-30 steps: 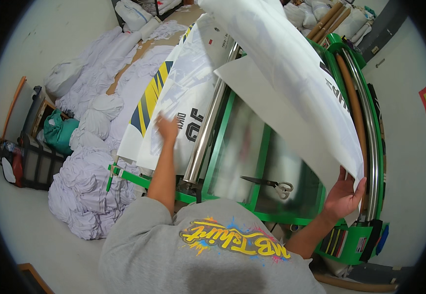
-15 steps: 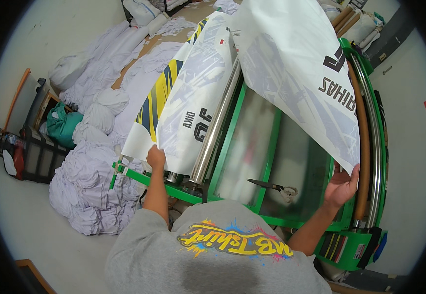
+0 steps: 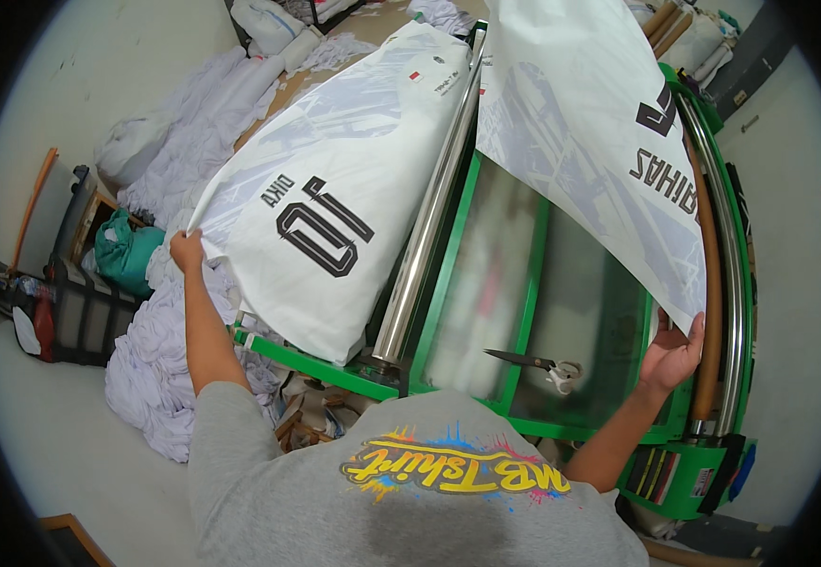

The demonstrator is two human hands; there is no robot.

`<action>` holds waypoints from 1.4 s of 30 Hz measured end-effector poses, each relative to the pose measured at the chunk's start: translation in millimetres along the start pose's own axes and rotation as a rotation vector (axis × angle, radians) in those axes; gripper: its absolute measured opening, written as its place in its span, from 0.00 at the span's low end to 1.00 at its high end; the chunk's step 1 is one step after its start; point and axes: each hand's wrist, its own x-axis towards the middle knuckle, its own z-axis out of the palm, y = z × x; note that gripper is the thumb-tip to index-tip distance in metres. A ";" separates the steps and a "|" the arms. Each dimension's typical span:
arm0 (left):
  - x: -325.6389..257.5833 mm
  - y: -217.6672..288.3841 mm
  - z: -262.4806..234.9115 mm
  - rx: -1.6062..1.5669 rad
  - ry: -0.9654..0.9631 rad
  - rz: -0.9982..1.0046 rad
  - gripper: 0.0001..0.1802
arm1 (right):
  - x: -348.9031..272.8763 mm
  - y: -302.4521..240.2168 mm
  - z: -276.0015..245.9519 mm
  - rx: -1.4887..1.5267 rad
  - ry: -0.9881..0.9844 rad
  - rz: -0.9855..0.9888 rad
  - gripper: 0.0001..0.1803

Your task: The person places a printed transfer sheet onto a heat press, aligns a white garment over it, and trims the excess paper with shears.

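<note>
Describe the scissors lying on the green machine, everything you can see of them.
The scissors lie flat on the glossy panel of the green machine, near its front edge. Dark blades point toward the person's left; pale handle loops sit at the right end. They look shut. No hand touches them: the right hand grips the white printed sheet just beside them.

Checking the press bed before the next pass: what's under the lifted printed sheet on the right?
Under the printed sheet held up by the right hand: the green-framed table's glassy surface, with scissors lying on it near the front. The sheet hides the bed's far end.
</note>
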 end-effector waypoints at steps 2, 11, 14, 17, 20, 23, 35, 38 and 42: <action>-12.8 -15.0 13.6 0.059 -0.003 -0.059 0.24 | 0.9 -1.6 -4.8 -0.033 -0.001 -0.013 0.27; -44.3 -111.8 15.4 0.197 0.017 -0.465 0.26 | 6.0 -2.5 0.5 -0.008 0.056 -0.020 0.27; -57.7 -109.8 -1.1 0.190 0.078 -0.684 0.28 | 11.8 4.2 -8.4 0.053 0.114 0.027 0.28; -105.6 -29.4 11.6 0.495 0.137 -0.548 0.34 | 4.5 2.8 5.2 0.091 0.049 -0.003 0.27; -132.8 -17.6 13.9 0.658 0.115 -0.069 0.38 | 4.9 15.1 11.0 0.044 0.000 0.006 0.26; -187.8 34.2 16.0 0.690 0.066 0.127 0.39 | 10.9 15.7 9.2 0.028 0.033 -0.003 0.23; -171.6 -13.2 53.3 0.214 -0.622 -0.296 0.43 | 123.2 9.0 16.4 0.105 0.084 -0.141 0.28; -165.3 -37.7 55.0 0.255 -0.509 -0.233 0.42 | 167.5 13.6 47.1 0.076 0.039 -0.123 0.32; -173.4 -0.3 63.7 0.236 -0.442 -0.187 0.37 | 294.8 4.3 20.6 -0.026 -0.122 0.140 0.35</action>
